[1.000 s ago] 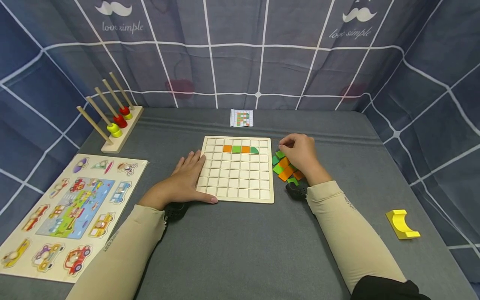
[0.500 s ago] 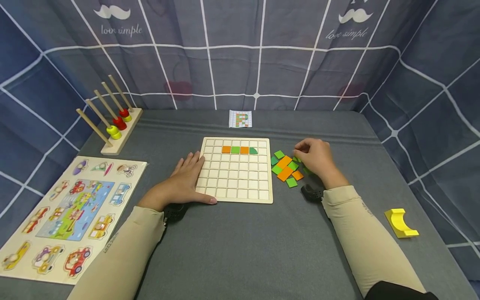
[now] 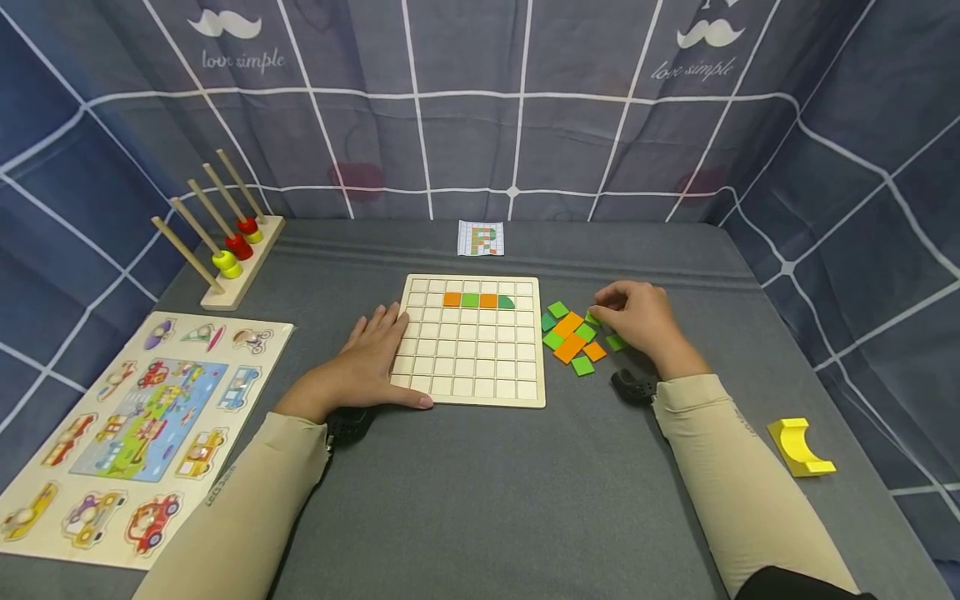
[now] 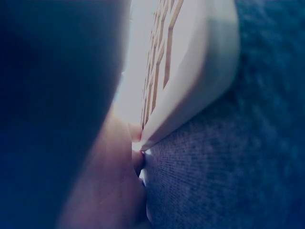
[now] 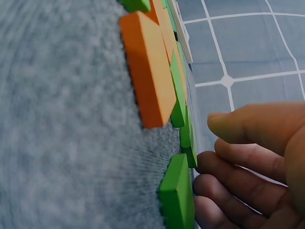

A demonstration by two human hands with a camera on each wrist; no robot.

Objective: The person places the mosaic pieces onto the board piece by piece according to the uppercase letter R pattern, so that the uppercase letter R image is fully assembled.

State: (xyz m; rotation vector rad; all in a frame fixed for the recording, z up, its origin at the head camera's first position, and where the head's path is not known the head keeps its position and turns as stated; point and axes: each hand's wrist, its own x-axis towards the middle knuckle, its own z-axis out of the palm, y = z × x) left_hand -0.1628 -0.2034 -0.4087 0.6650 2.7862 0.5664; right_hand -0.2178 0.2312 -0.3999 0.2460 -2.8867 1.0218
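Note:
My left hand (image 3: 367,362) rests with spread fingers along the left edge of a pale wooden grid board (image 3: 468,367), its thumb at the near edge. Near the top of the board sits a row: an orange tile (image 3: 452,299), a green tile (image 3: 470,299), another orange tile (image 3: 489,300) and a round-cornered green piece (image 3: 506,302). Loose green and orange tiles (image 3: 570,347) lie right of the board. My right hand (image 3: 641,317) hovers at their right side, fingers loosely bent beside a green tile (image 5: 177,191). Nothing shows between thumb and fingers; whether the fingertips touch a tile is unclear.
Behind the board lies a small pattern card (image 3: 481,238). A peg stand (image 3: 243,267) with red and yellow beads stands at back left, a picture puzzle board (image 3: 258,379) at left. A yellow arched block (image 3: 798,448) lies at right. Grid-patterned curtains (image 3: 465,142) surround the table.
My right hand has moved right across the loose tiles, uncovering several of them, with some green ones now at the pile's right side. My left hand stays on the board.

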